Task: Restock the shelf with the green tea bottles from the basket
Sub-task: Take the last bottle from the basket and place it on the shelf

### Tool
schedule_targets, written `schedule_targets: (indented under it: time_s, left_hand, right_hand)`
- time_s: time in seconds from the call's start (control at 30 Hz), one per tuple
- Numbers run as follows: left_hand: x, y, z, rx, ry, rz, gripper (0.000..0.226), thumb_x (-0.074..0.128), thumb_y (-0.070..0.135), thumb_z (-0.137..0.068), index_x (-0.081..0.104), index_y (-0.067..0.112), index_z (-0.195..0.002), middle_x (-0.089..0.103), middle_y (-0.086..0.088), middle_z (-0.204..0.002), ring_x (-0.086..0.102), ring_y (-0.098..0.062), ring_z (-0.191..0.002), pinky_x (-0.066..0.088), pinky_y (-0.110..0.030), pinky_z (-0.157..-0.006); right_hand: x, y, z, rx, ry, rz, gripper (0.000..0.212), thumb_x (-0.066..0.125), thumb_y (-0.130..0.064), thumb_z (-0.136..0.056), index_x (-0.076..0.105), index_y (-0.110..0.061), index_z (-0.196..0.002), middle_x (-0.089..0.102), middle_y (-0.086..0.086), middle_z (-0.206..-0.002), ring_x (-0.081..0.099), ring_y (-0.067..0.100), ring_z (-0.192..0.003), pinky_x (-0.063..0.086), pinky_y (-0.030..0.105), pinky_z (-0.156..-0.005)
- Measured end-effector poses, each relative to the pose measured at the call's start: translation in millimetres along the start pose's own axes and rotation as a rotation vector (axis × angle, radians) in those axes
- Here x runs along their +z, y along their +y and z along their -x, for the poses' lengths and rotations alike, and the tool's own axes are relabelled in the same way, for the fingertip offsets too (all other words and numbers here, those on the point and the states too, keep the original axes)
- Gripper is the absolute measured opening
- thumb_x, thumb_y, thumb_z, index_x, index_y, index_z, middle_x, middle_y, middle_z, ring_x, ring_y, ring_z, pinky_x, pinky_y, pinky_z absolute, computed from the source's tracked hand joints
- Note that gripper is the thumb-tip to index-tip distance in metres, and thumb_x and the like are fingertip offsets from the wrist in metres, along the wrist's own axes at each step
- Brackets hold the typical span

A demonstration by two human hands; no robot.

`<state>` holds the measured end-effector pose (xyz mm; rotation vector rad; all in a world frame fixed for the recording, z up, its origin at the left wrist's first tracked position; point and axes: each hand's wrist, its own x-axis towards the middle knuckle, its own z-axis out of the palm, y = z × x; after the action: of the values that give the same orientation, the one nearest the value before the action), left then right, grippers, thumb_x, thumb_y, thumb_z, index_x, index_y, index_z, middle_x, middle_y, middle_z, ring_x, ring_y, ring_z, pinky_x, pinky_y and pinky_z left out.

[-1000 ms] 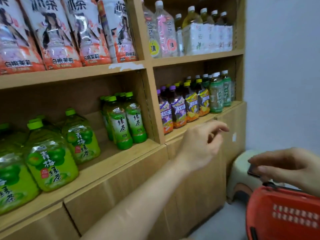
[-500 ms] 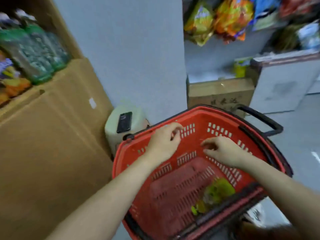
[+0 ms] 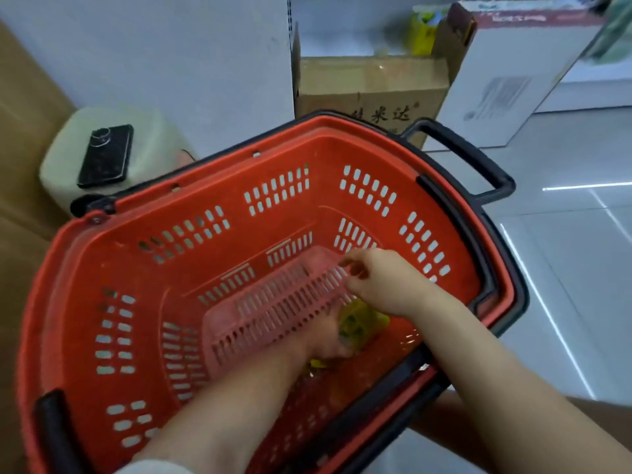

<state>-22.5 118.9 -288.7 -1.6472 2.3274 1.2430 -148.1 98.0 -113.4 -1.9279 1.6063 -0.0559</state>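
Observation:
The red basket (image 3: pixel 102 254) with black handles fills the middle of the head view. On its floor at the lower right lies a green tea bottle (image 3: pixel 362 325), mostly hidden by my hands. My left hand (image 3: pixel 325 338) reaches deep into the basket and curls round the bottle near its neck, with a bit of yellow-green cap showing below the hand. Just above the bottle hovers my right hand (image 3: pixel 381 282), fingers loosely curled and holding nothing. The shelf is out of view.
A pale stool (image 3: pixel 150 138) with a black phone (image 3: pixel 106 155) on it stands behind the basket on the left. The brown cabinet side (image 3: pixel 20 159) runs along the left edge. A cardboard box (image 3: pixel 369 87) and a white box (image 3: pixel 506 70) sit behind, with tiled floor (image 3: pixel 574 268) to the right.
My view has tipped further down into the basket. Both hands have dropped from the basket's rim to its floor, and my left hand has closed round the bottle.

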Motion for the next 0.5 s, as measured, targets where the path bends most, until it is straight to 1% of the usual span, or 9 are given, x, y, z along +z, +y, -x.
schedule_targets:
  time_s: [0.03, 0.07, 0.1, 0.17, 0.23, 0.27, 0.37, 0.43, 0.5]
  left_hand:
    - [8.5, -1.9, -3.9, 0.002, 0.029, 0.056, 0.116, 0.076, 0.042, -0.058, 0.013, 0.006, -0.148, 0.033, -0.003, -0.145, 0.023, -0.017, -0.140, 0.005, -0.012, -0.109]
    - [12.0, -1.5, -6.7, -0.001, 0.050, 0.096, 0.115, 0.078, 0.037, -0.058, 0.013, 0.007, -0.148, 0.036, -0.003, -0.144, 0.026, -0.017, -0.138, 0.007, -0.011, -0.108]
    - [10.5, 1.5, -7.2, -0.020, 0.042, 0.122, 0.110, 0.080, 0.032, -0.059, 0.019, 0.009, -0.147, 0.041, -0.005, -0.143, 0.033, -0.019, -0.136, 0.014, -0.014, -0.107]
    - [2.1, 4.7, -10.0, -0.057, 0.023, 0.143, 0.085, 0.082, 0.022, -0.063, 0.042, 0.012, -0.137, 0.053, -0.002, -0.131, 0.046, -0.018, -0.125, 0.027, -0.017, -0.100]
    - [-12.9, 9.7, -7.9, -0.095, 0.005, 0.158, 0.062, 0.080, 0.021, -0.066, 0.058, 0.014, -0.123, 0.062, 0.001, -0.119, 0.054, -0.015, -0.115, 0.036, -0.017, -0.092]
    - [-22.0, 10.7, -5.9, -0.113, 0.004, 0.156, 0.059, 0.080, 0.024, -0.065, 0.061, 0.016, -0.120, 0.065, 0.000, -0.116, 0.058, -0.016, -0.112, 0.040, -0.020, -0.092]
    - [-65.3, 25.3, 13.4, -0.084, -0.100, 0.024, 0.053, 0.080, 0.030, -0.060, 0.066, 0.014, -0.109, 0.071, -0.002, -0.095, 0.067, -0.023, -0.093, 0.049, -0.026, -0.075]
    - [-105.5, 48.0, 37.1, -0.001, -0.163, -0.110, 0.050, 0.081, 0.029, -0.062, 0.064, 0.014, -0.106, 0.068, 0.000, -0.086, 0.065, -0.021, -0.081, 0.048, -0.025, -0.066]
    - [-146.2, 72.9, 66.7, 0.072, -0.160, -0.231, 0.053, 0.082, 0.035, -0.062, 0.063, 0.020, -0.108, 0.069, 0.001, -0.089, 0.063, -0.018, -0.080, 0.050, -0.026, -0.072]
  right_hand:
    - [0.3, 3.7, 1.5, 0.016, -0.012, -0.002, 0.039, 0.054, -0.023, -0.090, 0.057, -0.019, -0.128, 0.064, 0.005, -0.123, 0.060, 0.021, -0.112, 0.044, 0.029, -0.092]
    - [0.3, 8.1, 3.7, 0.038, -0.029, 0.003, 0.040, 0.054, -0.023, -0.090, 0.056, -0.019, -0.129, 0.063, 0.006, -0.124, 0.059, 0.022, -0.113, 0.046, 0.031, -0.093]
    - [0.2, 13.0, 6.4, 0.060, -0.045, 0.016, 0.041, 0.055, -0.024, -0.090, 0.054, -0.020, -0.130, 0.062, 0.007, -0.125, 0.059, 0.023, -0.113, 0.046, 0.033, -0.093]
    - [-0.3, 22.0, 10.6, 0.079, -0.057, 0.044, 0.048, 0.058, -0.026, -0.089, 0.048, -0.021, -0.135, 0.060, 0.008, -0.129, 0.056, 0.025, -0.117, 0.046, 0.034, -0.095]
    - [0.9, 30.1, 12.6, 0.060, -0.075, 0.073, 0.063, 0.063, -0.025, -0.085, 0.037, -0.022, -0.143, 0.053, 0.010, -0.137, 0.051, 0.027, -0.124, 0.043, 0.035, -0.100]
    - [2.9, 34.0, 12.8, 0.048, -0.090, 0.092, 0.074, 0.067, -0.025, -0.082, 0.029, -0.023, -0.146, 0.048, 0.010, -0.142, 0.046, 0.027, -0.129, 0.039, 0.035, -0.105]
    - [13.1, 41.9, 16.4, 0.028, -0.184, 0.155, 0.106, 0.078, -0.039, -0.070, 0.009, -0.031, -0.150, 0.021, 0.009, -0.157, 0.021, 0.028, -0.144, 0.023, 0.037, -0.116]
    - [15.4, 39.8, 23.8, 0.006, -0.245, 0.207, 0.119, 0.082, -0.049, -0.062, 0.003, -0.035, -0.150, 0.010, 0.005, -0.160, 0.009, 0.027, -0.147, 0.021, 0.046, -0.117]
    - [11.2, 30.7, 33.7, -0.065, -0.216, 0.169, 0.121, 0.085, -0.050, -0.055, 0.009, -0.034, -0.149, 0.024, 0.004, -0.153, 0.021, 0.025, -0.142, 0.029, 0.042, -0.113]
